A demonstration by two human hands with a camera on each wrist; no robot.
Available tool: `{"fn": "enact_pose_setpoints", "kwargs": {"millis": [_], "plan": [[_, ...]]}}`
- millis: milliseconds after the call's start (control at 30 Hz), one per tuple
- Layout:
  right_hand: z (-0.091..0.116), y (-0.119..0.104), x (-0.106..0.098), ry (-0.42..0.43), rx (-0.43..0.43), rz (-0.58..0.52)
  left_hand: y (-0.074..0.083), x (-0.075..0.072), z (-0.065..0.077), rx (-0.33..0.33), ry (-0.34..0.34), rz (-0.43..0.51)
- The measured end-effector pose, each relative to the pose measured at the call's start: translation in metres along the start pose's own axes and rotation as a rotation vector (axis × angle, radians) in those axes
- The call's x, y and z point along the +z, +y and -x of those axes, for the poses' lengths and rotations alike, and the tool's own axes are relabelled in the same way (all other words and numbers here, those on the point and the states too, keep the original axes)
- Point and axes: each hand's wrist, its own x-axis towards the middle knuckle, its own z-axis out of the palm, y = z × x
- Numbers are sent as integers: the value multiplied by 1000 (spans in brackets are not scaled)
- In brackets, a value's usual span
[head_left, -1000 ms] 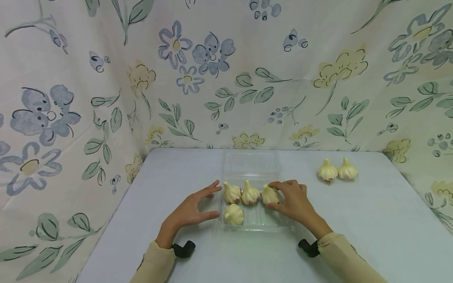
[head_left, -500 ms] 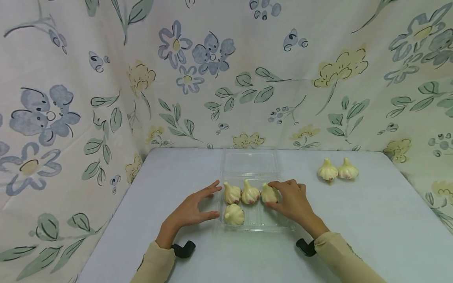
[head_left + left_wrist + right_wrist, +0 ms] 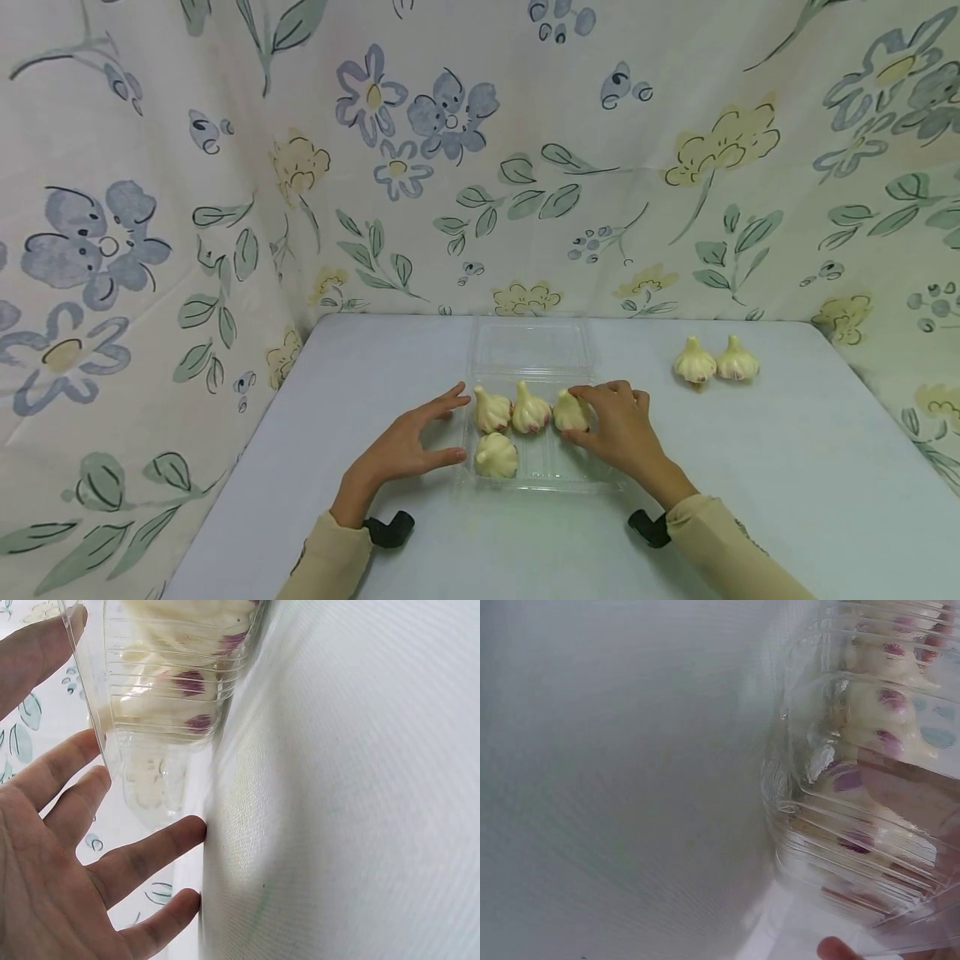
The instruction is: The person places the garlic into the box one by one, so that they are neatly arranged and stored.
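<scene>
A clear plastic clamshell container (image 3: 547,482) lies with its lid folded back, holding several garlic bulbs. My right hand (image 3: 624,423) pinches the garlic bulb (image 3: 571,412) at the right of the back row, thumb in front. Beside it in that row sit a middle garlic bulb (image 3: 531,413) and a left garlic bulb (image 3: 492,412). A fourth garlic bulb (image 3: 497,456) lies tilted at the front left. My left hand (image 3: 405,443) rests at the container's left side, fingers spread. In the left wrist view its thumb and fingertips (image 3: 97,742) touch the clear rim.
Two more garlic bulbs (image 3: 716,360) stand side by side on the white table (image 3: 750,450) at the back right. The open lid (image 3: 532,343) lies toward the rear edge. A floral curtain (image 3: 525,167) hangs behind and to both sides.
The right hand and the garlic bulb it pinches shifted slightly left, toward the middle bulb, during the first half second. The left hand stays in place.
</scene>
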Motion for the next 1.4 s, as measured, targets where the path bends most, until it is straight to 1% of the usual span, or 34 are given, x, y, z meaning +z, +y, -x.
{"fn": "enact_pose_setpoints", "kwargs": {"millis": [467,833,1033,1200,1400], "plan": [[1,-1,-4,1,8,-13,0,0,0,-5,-2,-9],[3,7,-5,65,0,-77,-1,0,0,3,5,-21],[5,11,-5,129,-45,-104,0,0,0,0,5,-21],[6,17,-6,209,-87,-118,1,0,-1,-1,8,-21],[5,26,-6,307,-105,-164,2,0,-1,-1,5,-13]]}}
